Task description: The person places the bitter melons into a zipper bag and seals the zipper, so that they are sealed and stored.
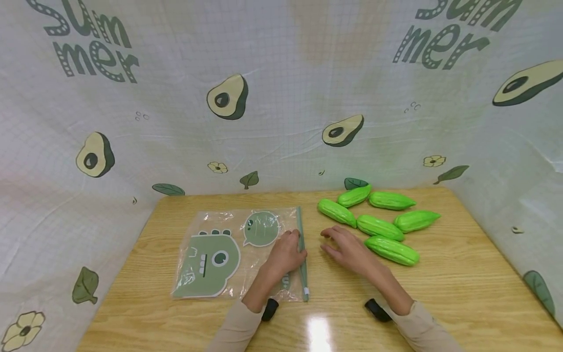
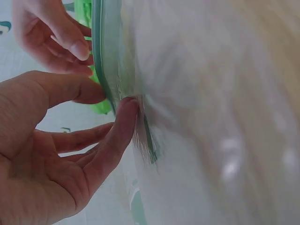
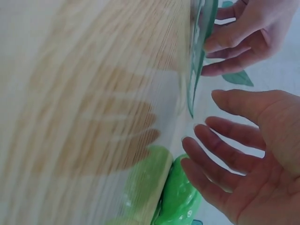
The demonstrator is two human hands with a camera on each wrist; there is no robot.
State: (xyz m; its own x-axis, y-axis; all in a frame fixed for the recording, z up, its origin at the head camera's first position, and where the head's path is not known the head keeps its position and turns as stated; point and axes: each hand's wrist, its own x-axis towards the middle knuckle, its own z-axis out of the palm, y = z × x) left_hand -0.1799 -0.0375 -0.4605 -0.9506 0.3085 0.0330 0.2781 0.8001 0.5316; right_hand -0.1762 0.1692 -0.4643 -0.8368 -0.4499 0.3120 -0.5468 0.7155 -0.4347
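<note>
A clear zip bag with green cartoon dinosaur prints lies flat at the left of the table, its green zip strip along the right side. At that strip, my left hand pinches the bag's edge; the left wrist view shows the thumb by the strip and a finger against the film. My right hand hovers right of the bag with fingers spread and loosely bent, holding nothing. Beside it lie several bright green, ridged, cucumber-shaped vegetables, the closest just behind the hand.
The wooden table ends at a hanging white cloth printed with avocados and leaves, which also drapes both sides. The green vegetables form a loose cluster at the back right.
</note>
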